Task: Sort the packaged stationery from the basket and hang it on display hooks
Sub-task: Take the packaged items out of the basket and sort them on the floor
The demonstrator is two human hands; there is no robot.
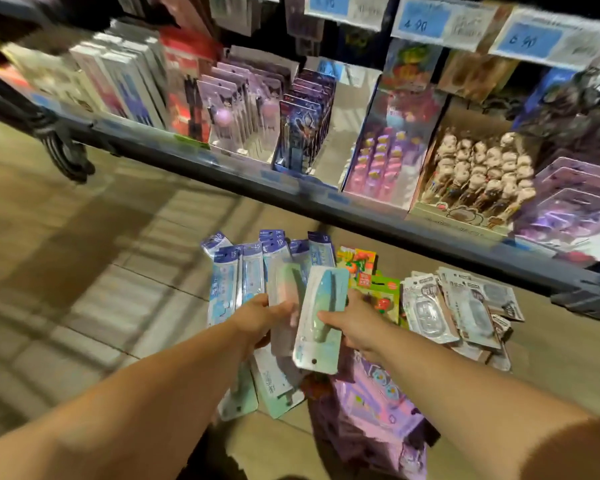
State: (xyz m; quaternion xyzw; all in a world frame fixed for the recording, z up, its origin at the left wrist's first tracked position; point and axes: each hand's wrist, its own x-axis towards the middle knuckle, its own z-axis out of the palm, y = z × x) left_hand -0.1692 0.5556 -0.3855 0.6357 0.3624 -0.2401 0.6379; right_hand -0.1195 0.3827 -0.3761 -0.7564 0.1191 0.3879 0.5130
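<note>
Left hand [257, 317], right hand [354, 323] grip packets [326, 299] lengthwise (green's hole nearest).

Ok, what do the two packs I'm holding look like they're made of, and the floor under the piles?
The green pack in the right hand: printed card, apparently under glossy clear plastic, by the sheen; punched hole at one end. The pink-green pack in the left hand: likely the same, too blurred to confirm. The floor: beige matte tiles, by the joint lines.
</note>
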